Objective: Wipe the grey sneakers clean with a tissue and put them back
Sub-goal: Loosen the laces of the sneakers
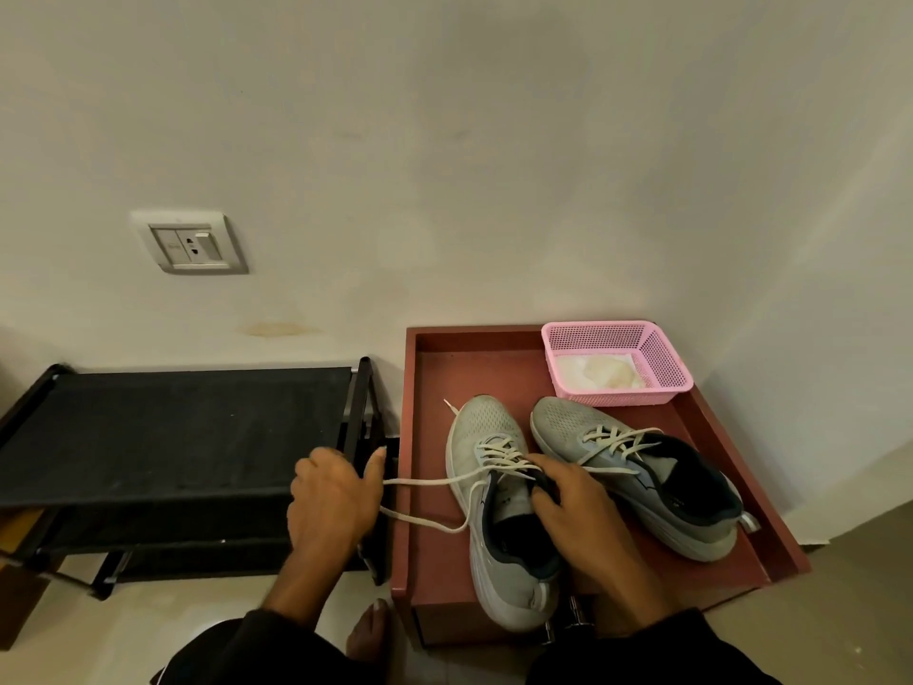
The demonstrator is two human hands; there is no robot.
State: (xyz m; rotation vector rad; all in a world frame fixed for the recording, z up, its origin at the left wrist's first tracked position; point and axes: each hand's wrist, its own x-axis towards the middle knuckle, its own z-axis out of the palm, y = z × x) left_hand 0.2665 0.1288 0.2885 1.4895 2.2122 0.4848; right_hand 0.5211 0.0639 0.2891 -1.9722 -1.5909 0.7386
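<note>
I note the left hand, centre frame, fingers curled round a lace; the right hand fingers grip the near grey sneaker at its tongue.

We see a dim, warm, yellowish room. The wall looks soft and a bit grainy. Straight lines bend near the edges. Dark shadows sit under the black rack. Nothing shines or glares.

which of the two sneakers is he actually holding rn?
The left sneaker, the one overhanging the red table's front edge. The right hand grips its tongue, and the left hand pulls its laces sideways. The right sneaker lies untouched near the pink basket.
</note>
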